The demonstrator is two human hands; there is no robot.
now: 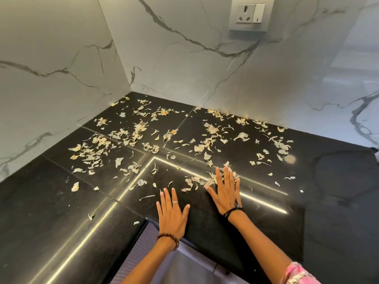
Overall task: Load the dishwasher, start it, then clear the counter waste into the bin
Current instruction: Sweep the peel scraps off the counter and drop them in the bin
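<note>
Pale dry peel scraps [139,128] lie scattered over the black corner counter [328,181], from the back walls to the middle. My left hand [171,212] rests flat on the counter near its inner front corner, fingers spread, holding nothing. My right hand [225,191] lies flat a little further in, its fingertips touching a small heap of peels [207,181]. Both palms face down.
White marbled walls [184,58] close the corner at the back and left. A wall socket with a switch [249,14] sits high on the back wall. The counter's inner edge [143,226] drops to a ribbed cabinet front below my arms.
</note>
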